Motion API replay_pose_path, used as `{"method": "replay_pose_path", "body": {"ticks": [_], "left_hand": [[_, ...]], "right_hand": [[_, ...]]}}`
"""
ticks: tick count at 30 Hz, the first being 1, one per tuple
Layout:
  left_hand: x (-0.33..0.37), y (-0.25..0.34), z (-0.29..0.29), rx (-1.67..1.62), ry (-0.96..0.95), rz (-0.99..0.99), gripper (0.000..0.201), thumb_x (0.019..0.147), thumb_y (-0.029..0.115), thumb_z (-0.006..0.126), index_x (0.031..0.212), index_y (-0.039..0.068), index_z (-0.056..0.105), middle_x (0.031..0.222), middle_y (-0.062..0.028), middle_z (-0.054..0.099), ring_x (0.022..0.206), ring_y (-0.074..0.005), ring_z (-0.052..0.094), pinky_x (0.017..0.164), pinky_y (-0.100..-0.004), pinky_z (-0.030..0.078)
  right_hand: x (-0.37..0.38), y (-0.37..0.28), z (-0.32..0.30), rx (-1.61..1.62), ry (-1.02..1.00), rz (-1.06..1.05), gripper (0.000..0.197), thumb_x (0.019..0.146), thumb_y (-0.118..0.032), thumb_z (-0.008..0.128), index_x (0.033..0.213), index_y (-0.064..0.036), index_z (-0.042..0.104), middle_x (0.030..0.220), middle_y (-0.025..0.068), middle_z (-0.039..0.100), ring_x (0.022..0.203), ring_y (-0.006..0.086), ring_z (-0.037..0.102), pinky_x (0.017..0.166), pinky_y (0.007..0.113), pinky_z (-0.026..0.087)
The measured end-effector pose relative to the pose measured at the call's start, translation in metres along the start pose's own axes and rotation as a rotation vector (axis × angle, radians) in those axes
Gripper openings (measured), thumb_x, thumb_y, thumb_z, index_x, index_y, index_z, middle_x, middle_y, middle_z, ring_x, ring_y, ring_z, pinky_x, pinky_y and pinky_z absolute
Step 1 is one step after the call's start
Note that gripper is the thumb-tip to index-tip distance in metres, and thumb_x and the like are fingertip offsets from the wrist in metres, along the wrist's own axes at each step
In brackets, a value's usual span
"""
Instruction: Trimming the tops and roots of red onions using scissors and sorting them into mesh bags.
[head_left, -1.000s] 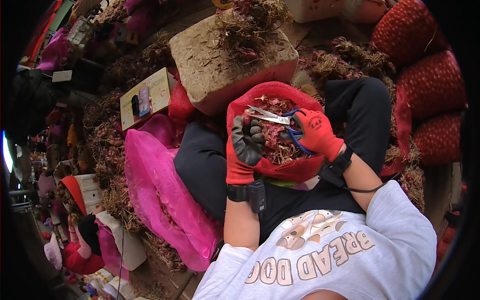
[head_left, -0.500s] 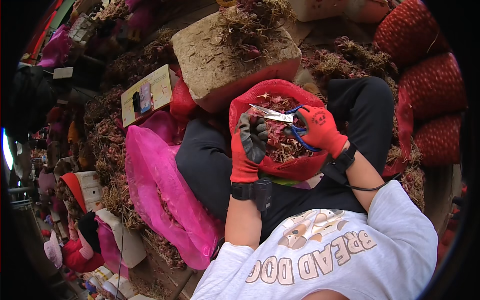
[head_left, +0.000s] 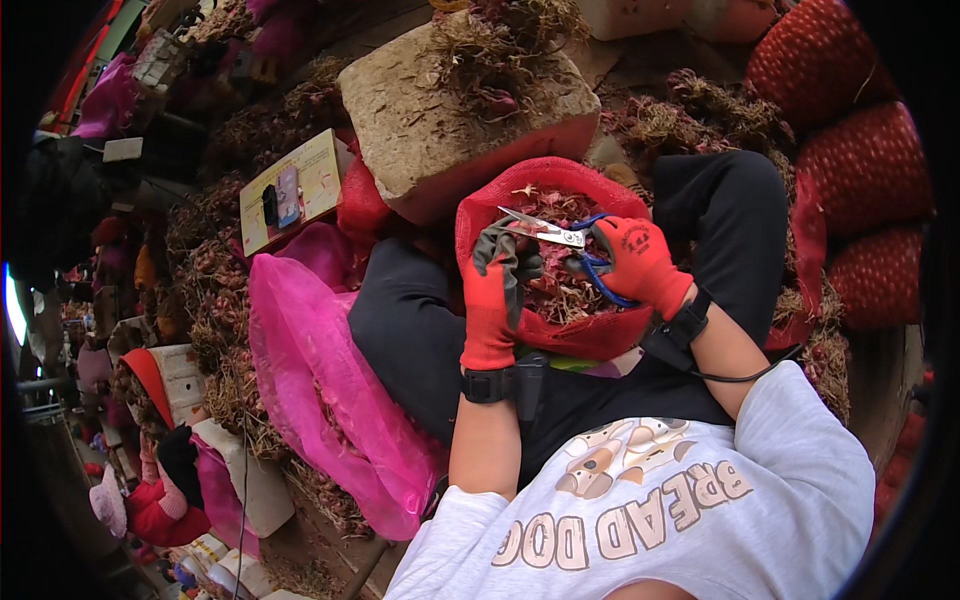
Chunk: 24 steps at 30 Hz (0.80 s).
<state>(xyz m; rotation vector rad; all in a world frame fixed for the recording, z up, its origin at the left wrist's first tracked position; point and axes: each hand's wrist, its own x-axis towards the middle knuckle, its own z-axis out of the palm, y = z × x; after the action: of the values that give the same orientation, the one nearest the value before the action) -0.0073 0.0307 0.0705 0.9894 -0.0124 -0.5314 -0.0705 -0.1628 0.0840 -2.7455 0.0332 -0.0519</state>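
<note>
My right hand (head_left: 640, 262), in a red glove, grips a pair of scissors (head_left: 560, 236) with blue handles, its blades pointing left. My left hand (head_left: 492, 290), in a red glove with a grey palm, is closed beside the blade tips. Its curled fingers hide whatever is in them. Both hands are over a red mesh bag (head_left: 585, 345) set between my legs, its mouth rolled wide. Inside lie reddish shallots and dry trimmings (head_left: 565, 300).
A dirty foam block (head_left: 410, 120) ahead carries dried shallot bunches (head_left: 500, 60). To the left are a pink mesh bag (head_left: 310, 350) and a yellowish box (head_left: 315, 180) with a phone (head_left: 288, 196) on it. Full red mesh sacks (head_left: 865, 170) stack at right. A person (head_left: 165, 505) sits far left.
My left hand has turned slightly at the wrist, and its fingers have shifted beside the blades. The right hand with the scissors has barely moved.
</note>
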Motion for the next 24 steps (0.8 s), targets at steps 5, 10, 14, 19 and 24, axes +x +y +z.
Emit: {"method": "replay_pose_path", "body": {"ticks": [5,10,14,19,24], "left_hand": [[0.004,-0.008,-0.014,-0.075,-0.044,-0.04,0.016,0.087,0.011,0.047,0.101,0.005,0.052,0.093,-0.0047,0.057,0.072,-0.0155,0.06,0.068,-0.0289,0.051],[0.004,-0.004,-0.001,-0.014,0.029,0.027,0.027,0.091,0.011,0.05,0.116,0.003,0.05,0.094,-0.0054,0.058,0.077,-0.0137,0.06,0.072,-0.0281,0.051],[0.015,-0.013,-0.004,-0.025,0.103,0.092,0.027,0.092,0.007,0.051,0.118,0.003,0.049,0.104,-0.0054,0.057,0.082,-0.0126,0.06,0.072,-0.028,0.052],[0.017,-0.023,-0.008,-0.062,0.095,0.167,0.028,0.091,0.004,0.05,0.119,0.004,0.049,0.11,-0.0054,0.055,0.088,-0.0121,0.058,0.074,-0.0286,0.052],[0.013,-0.022,-0.005,-0.054,0.113,0.104,0.024,0.092,0.01,0.052,0.116,0.004,0.05,0.101,-0.0052,0.059,0.087,-0.0122,0.059,0.078,-0.0263,0.05]], "right_hand": [[-0.001,0.008,0.007,-0.002,-0.025,-0.016,0.03,0.07,-0.029,0.069,0.088,-0.0075,0.058,0.081,0.0131,0.061,0.077,0.033,0.058,0.068,0.04,0.046],[0.003,0.007,-0.003,0.154,-0.193,0.141,0.031,0.072,-0.032,0.067,0.089,-0.0081,0.059,0.078,0.0122,0.062,0.077,0.0315,0.06,0.068,0.039,0.046],[-0.001,0.007,0.002,0.141,-0.015,0.032,0.035,0.076,-0.038,0.062,0.092,-0.0079,0.057,0.083,0.0116,0.061,0.079,0.0296,0.06,0.07,0.039,0.045],[-0.002,0.003,0.009,0.018,0.076,-0.022,0.035,0.076,-0.037,0.063,0.094,-0.0079,0.058,0.086,0.0126,0.061,0.081,0.0302,0.059,0.071,0.04,0.045],[-0.001,0.007,0.011,-0.035,0.02,0.029,0.03,0.073,-0.033,0.067,0.09,-0.009,0.06,0.079,0.0133,0.061,0.074,0.0325,0.06,0.065,0.04,0.046]]}}
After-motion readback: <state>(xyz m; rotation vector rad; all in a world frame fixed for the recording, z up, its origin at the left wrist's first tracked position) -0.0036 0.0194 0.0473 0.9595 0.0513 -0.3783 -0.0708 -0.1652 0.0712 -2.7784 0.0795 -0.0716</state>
